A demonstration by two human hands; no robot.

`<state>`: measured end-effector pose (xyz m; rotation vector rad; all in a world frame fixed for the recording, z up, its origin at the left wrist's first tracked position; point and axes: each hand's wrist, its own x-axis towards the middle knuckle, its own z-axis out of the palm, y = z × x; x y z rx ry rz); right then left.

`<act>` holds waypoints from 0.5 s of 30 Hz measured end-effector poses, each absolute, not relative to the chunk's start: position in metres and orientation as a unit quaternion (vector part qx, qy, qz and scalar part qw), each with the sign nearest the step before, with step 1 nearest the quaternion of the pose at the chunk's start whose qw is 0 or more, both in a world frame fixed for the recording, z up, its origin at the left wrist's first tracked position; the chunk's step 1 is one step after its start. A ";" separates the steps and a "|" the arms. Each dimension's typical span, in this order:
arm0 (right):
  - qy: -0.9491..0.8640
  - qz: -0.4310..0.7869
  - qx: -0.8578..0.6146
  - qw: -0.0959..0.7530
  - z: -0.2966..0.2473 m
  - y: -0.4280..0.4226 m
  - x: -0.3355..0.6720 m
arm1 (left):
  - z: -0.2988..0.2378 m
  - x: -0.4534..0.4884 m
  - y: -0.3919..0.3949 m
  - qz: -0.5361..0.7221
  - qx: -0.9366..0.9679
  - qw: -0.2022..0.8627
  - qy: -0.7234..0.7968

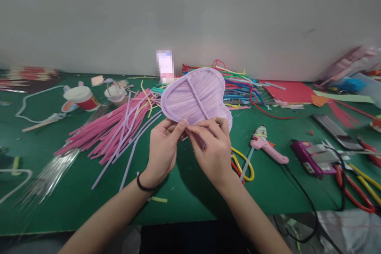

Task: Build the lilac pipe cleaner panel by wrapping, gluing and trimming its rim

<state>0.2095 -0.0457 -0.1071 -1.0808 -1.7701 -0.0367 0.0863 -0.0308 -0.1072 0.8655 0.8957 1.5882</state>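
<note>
Both my hands hold up a lilac heart-shaped piece (pixel 195 95) made of pipe cleaners, with a stem running down its middle. My left hand (pixel 163 151), a black band on its wrist, pinches the lower edge of the heart. My right hand (pixel 213 149) pinches the same lower edge beside it, fingers closed around the stem's end. The heart is tilted away from me above the green table (pixel 190 194).
Pink and lilac pipe cleaners (pixel 113 131) lie left of my hands. Coloured pipe cleaners (pixel 241 85) are piled behind the heart. A pink glue gun (pixel 268 149), a purple glue gun (pixel 309 158), a phone (pixel 336 131), red pliers (pixel 354 192), paper cups (pixel 81 97) and red paper (pixel 288 91) lie around.
</note>
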 end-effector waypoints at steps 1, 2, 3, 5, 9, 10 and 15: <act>-0.735 -0.008 -0.447 0.510 -0.102 -0.047 0.211 | -0.108 0.086 -0.030 0.663 0.372 0.529 0.376; -0.734 -0.002 -0.446 0.512 -0.096 -0.048 0.211 | -0.108 0.085 -0.030 0.661 0.382 0.525 0.375; -0.730 0.000 -0.447 0.517 -0.090 -0.049 0.212 | -0.108 0.085 -0.030 0.660 0.391 0.521 0.374; -0.727 -0.008 -0.445 0.523 -0.078 -0.049 0.210 | -0.107 0.086 -0.032 0.661 0.406 0.509 0.373; -0.739 -0.017 -0.425 0.522 -0.067 -0.042 0.196 | -0.109 0.087 -0.040 0.666 0.443 0.435 0.413; -0.741 -0.015 -0.424 0.520 -0.066 -0.040 0.191 | -0.110 0.087 -0.041 0.669 0.452 0.409 0.424; -0.720 -0.012 -0.447 0.530 -0.068 -0.038 0.177 | -0.114 0.086 -0.045 0.669 0.476 0.368 0.437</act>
